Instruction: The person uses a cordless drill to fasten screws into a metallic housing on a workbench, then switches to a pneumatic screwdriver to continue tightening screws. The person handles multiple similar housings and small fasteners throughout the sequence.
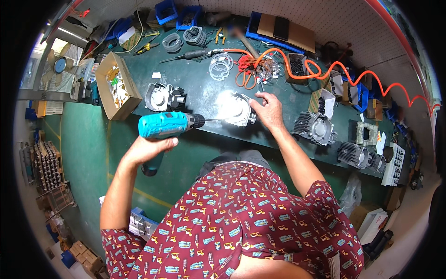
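My left hand (151, 149) is wrapped round the grip of a teal cordless drill (165, 124). Its black chuck points right, and a long thin bit reaches to the near left side of a silver metal casting (240, 111). Bright light on the casting washes out where the bit ends, so I cannot tell whether they touch. On the casting's right side rests my right hand (269, 110), its thumb and fingers bent round the edge and holding it at the bench's front edge. Left of it stands another casting (160, 97) with a round recess.
A cardboard box (132, 95) of small parts stands at the left. Finned metal castings (316, 128) lie at the right. Behind are grey gaskets (220, 66), orange-handled scissors (246, 80), a dark air tool (195, 54) and a coiled orange hose (334, 69). Blue bins line the back.
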`<state>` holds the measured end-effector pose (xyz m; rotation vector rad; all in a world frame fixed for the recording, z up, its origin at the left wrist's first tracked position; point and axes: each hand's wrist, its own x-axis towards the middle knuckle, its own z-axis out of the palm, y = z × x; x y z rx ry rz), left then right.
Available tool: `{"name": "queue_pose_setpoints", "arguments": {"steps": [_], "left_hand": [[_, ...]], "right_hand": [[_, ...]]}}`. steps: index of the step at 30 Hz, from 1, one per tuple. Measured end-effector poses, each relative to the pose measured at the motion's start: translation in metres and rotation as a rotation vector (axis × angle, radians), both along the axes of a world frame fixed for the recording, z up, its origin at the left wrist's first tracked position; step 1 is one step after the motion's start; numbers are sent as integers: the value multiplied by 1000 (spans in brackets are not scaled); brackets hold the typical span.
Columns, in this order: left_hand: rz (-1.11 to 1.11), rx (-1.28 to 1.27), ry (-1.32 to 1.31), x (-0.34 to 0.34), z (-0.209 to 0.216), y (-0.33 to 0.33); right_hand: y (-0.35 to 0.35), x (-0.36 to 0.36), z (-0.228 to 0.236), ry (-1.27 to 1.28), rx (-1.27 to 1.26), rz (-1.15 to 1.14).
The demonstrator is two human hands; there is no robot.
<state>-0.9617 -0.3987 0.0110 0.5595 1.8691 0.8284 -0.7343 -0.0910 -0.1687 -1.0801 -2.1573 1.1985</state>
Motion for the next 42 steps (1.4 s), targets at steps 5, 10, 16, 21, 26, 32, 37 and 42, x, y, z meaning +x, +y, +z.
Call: {"name": "queue_pose_setpoints", "arguments": {"steps": [5, 10, 16, 21, 26, 32, 37, 42], "left_hand": [[-121, -74, -13, -20, 11, 43], [-228, -159, 25, -28, 29, 75], [-230, -223, 55, -7, 42, 88], [-638, -263, 468, 32, 63, 110], [-764, -307, 613, 52, 64, 121], [-737, -308, 621, 63, 64, 121], [-713, -244, 633, 64, 62, 103], [-538, -160, 584, 69, 66, 97]], "right_hand": [[-9, -10, -12, -11, 97, 14], [-13, -14, -27, 109, 51, -8], [-18, -18, -32, 170, -57, -44], [-16, -15, -26, 156, -50, -63], [-21, -19, -24, 173, -69, -63], [-20, -20, -29, 154, -29, -55], [-17, -20, -26, 133, -21, -19], [3, -8, -28, 204, -449, -102]]}}
